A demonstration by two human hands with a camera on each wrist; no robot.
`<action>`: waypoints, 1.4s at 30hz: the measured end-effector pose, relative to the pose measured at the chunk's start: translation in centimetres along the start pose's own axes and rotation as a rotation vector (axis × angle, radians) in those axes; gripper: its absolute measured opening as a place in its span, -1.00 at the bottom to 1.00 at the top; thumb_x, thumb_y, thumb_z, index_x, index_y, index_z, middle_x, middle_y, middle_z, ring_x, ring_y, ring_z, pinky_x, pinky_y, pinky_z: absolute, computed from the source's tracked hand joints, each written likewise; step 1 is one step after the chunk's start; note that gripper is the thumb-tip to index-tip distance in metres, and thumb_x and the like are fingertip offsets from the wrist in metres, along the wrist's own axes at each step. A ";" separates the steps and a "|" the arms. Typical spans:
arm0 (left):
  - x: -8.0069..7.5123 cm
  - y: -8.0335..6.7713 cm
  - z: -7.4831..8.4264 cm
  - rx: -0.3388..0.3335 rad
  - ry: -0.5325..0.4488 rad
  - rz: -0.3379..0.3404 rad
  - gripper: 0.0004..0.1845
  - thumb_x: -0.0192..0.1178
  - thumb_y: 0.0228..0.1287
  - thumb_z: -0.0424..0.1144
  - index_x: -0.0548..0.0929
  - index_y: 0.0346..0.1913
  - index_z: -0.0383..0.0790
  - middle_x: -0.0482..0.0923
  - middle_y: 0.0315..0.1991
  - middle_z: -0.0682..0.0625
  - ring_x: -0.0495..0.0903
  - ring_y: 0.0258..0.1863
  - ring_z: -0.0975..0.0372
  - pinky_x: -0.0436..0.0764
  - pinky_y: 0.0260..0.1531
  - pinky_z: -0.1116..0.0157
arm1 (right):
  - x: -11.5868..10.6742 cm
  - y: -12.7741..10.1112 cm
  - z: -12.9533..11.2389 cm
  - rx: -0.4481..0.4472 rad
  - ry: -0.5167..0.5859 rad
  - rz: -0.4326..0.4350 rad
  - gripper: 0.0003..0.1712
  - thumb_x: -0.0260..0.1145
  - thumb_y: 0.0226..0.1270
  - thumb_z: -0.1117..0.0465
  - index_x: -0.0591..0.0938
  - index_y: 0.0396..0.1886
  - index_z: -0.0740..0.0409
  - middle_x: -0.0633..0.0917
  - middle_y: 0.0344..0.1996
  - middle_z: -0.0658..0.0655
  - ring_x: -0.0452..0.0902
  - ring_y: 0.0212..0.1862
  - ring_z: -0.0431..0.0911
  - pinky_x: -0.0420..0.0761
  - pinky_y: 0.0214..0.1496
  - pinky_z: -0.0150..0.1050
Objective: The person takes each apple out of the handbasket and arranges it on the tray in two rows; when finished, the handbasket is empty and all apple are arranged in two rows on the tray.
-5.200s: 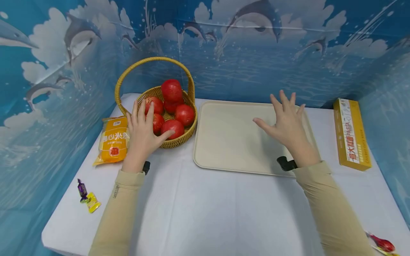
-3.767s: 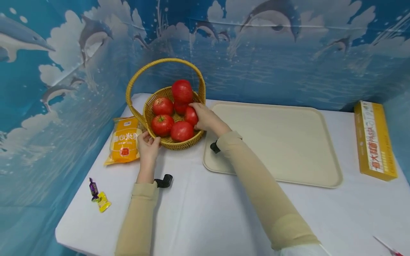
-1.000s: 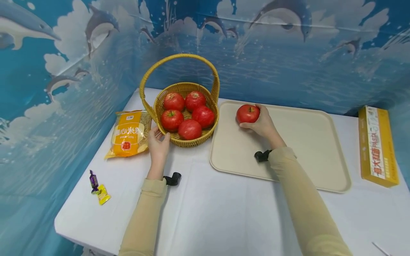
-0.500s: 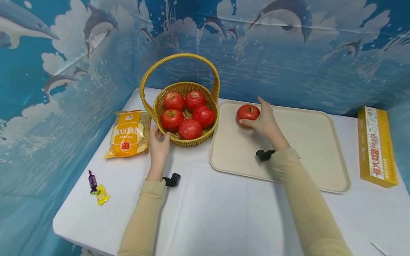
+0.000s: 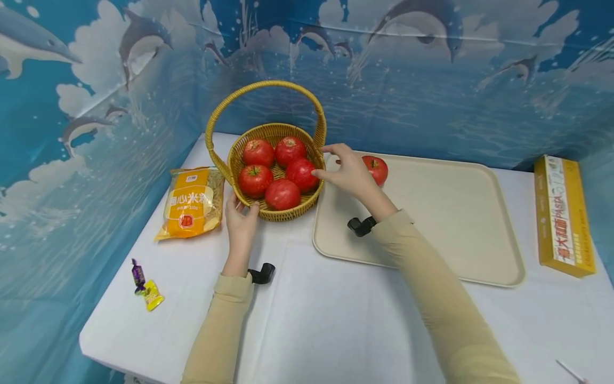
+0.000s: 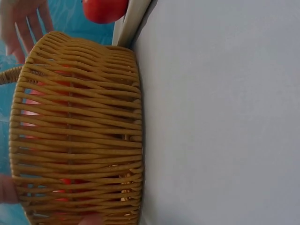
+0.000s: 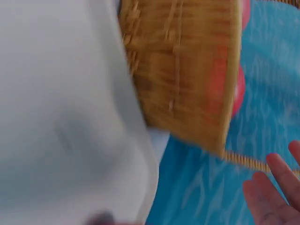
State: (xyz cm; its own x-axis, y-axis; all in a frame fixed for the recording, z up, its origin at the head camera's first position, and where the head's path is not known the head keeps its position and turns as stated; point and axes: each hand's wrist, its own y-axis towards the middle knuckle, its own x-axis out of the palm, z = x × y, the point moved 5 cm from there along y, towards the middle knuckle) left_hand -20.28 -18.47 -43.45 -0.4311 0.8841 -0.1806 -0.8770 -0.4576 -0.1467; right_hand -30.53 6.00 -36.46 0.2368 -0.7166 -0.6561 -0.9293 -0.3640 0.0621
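A woven basket (image 5: pixel 284 215) with a tall handle holds several red apples (image 5: pixel 255 180). My left hand (image 5: pixel 241 226) grips its front-left rim; in the left wrist view a fingertip (image 6: pixel 6 189) lies at the rim and another shows low against the weave. My right hand (image 5: pixel 354 175) hovers at the basket's right side, thumb and fingers spread. Its thumb tip appears beside the rightmost apple; whether it touches is unclear. Behind that hand, one apple (image 5: pixel 377 169) sits on the beige tray (image 5: pixel 446 224), partly hidden. The right wrist view is blurred, with spread fingers (image 7: pixel 281 183) at the lower right.
Left of the basket lies an orange food bag (image 5: pixel 192 202). Two wrapped candies, one purple (image 5: pixel 138 274) and one yellow (image 5: pixel 153 296), lie near the table's left edge. A yellow pasta box (image 5: pixel 566 216) stands far right. Dolphin-print cloth walls rise behind and beside the table.
The right hand first set an apple from the basket onto the tray, then let go and moved left back to the basket. My left hand keeps its hold on the rim.
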 end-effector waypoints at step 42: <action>-0.1 0.0 -0.2 0.017 -0.034 0.016 -0.29 0.13 0.30 -0.40 0.11 0.47 -0.35 0.13 0.44 -0.27 0.24 0.42 -0.04 0.44 0.33 0.09 | 5.8 4.0 -1.5 -0.109 -0.279 -0.139 0.10 0.61 -0.05 0.18 0.17 0.44 0.16 0.26 0.44 0.22 0.27 0.38 0.17 0.42 0.40 0.04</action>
State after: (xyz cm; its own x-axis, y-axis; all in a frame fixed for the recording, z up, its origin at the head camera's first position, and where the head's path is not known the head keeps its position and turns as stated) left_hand -20.19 -18.54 -43.67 -0.4515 0.8797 -0.1494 -0.8733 -0.4700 -0.1279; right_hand -32.46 -0.49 -38.84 0.2581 -0.4705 -0.8438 -0.8541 -0.5193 0.0283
